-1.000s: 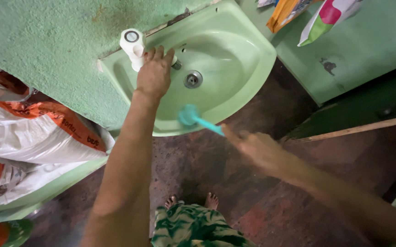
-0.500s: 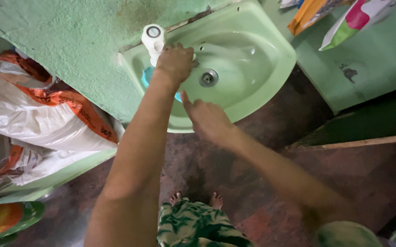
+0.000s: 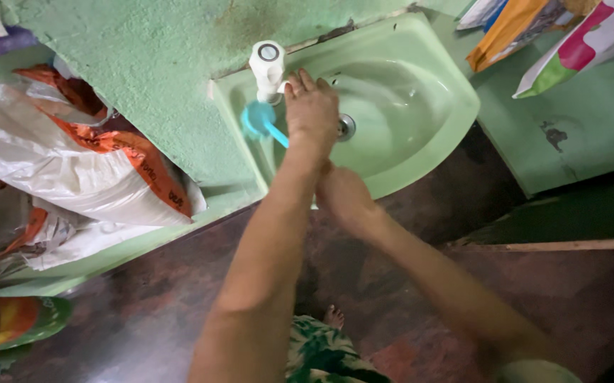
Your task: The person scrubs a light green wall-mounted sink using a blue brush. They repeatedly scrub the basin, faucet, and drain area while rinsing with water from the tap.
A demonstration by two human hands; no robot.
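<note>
A light green wall-mounted sink (image 3: 434,135) holds a metal drain (image 3: 347,128) and a white tap (image 3: 267,69) at its back left corner. My left hand (image 3: 312,106) rests flat on the sink's back rim beside the tap, fingers together and stretched toward the wall. My right hand (image 3: 344,195) is under my left forearm, at the sink's front rim, gripping the handle of a blue brush (image 3: 259,120). The round brush head lies on the sink's left side, just below the tap.
White and orange sacks (image 3: 73,170) pile up on a green ledge at the left. Colourful bags (image 3: 534,35) hang at the upper right by a green wall (image 3: 590,135). The floor (image 3: 179,305) is dark reddish stone; my foot (image 3: 332,315) shows below.
The blue brush has moved from the sink's front rim to its left side under the tap. My right hand has drawn in under my left forearm. The view has shifted.
</note>
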